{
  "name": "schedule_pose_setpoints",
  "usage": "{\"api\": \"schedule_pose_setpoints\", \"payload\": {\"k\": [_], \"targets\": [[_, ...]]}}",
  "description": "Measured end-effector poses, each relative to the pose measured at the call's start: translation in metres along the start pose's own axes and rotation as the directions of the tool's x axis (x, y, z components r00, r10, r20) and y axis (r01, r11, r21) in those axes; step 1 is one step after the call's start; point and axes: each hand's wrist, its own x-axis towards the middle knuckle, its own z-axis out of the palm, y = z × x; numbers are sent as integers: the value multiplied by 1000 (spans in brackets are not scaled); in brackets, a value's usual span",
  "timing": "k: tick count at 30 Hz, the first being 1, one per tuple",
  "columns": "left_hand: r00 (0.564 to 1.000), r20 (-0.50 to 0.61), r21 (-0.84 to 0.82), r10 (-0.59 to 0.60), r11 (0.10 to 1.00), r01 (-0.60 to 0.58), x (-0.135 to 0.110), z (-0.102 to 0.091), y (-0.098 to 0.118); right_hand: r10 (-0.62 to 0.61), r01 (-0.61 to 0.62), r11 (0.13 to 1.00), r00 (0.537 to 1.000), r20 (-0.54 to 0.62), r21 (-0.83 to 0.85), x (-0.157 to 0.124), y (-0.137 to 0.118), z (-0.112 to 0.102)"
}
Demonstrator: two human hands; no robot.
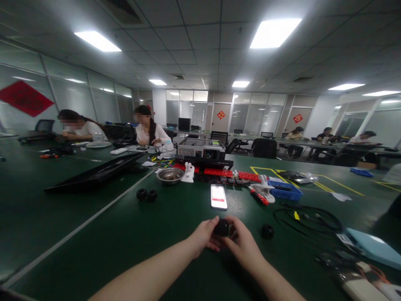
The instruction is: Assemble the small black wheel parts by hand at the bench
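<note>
Above the green table, a small black rounded part [222, 227] is held up between both of my hands. My left hand [203, 235] grips its left side, thumb on top and fingers curled beneath. From the right, my right hand [244, 239] has its fingers closed about the same part. To the right of my hands lies a similar black knobbly wheel-like piece [267, 231]. Two more such pieces [146, 195] sit side by side further left. Straight ahead of my hands a phone [218, 197] with a lit screen lies on the table.
Behind the phone are a metal bowl [170, 176], red strips [218, 172] and a blue tray [285, 190]. A red-handled tool [259, 195] lies by the tray. Black cable [308, 218] coils at right, near a light-blue case [374, 246]. A black panel [97, 172] lies left. Several people sit beyond.
</note>
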Motion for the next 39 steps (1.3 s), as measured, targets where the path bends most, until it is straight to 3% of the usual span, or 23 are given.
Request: {"api": "schedule_pose_setpoints", "payload": {"k": [3,8,10,12,14,16,19,24,26,29,33,36,39], "targets": [[992,79,-82,-94,992,101,5,0,-4,-9,9,993,1000,3,-116,-2,1,1],[993,-94,-15,74,997,-76,-1,-1,1,118,-118,993,993,-10,5,1,7,5],[969,-122,146,214,970,-196,-6,-3,5,192,-193,977,981,24,92,3,10,6],[924,-69,377,376,867,-325,-13,-3,9,254,-265,949,964,81,172,5,13,8],[888,15,531,459,749,-396,-19,-3,11,309,-329,920,943,123,212,6,15,9],[886,40,561,462,723,-403,-22,-2,11,330,-346,920,937,113,184,6,14,8],[899,4,513,438,771,-378,-19,0,7,206,-208,975,978,42,75,5,12,5],[989,-44,94,144,986,-139,-5,6,-4,61,-61,998,996,-59,-1,4,12,-1],[999,-18,-41,34,999,-35,-1,8,-8,20,-21,1000,998,-51,-11,3,11,-1],[1000,5,-169,-29,985,30,0,7,-9,-11,11,1000,1000,3,-26,1,8,0],[996,-84,-133,39,990,-50,0,5,-5,73,-73,995,997,-5,69,2,8,3],[981,-145,-49,127,990,-135,-4,4,1,204,-200,956,979,2,215,5,15,7],[925,-133,238,355,918,-318,-14,2,8,360,-369,867,928,92,334,9,21,10]]}}
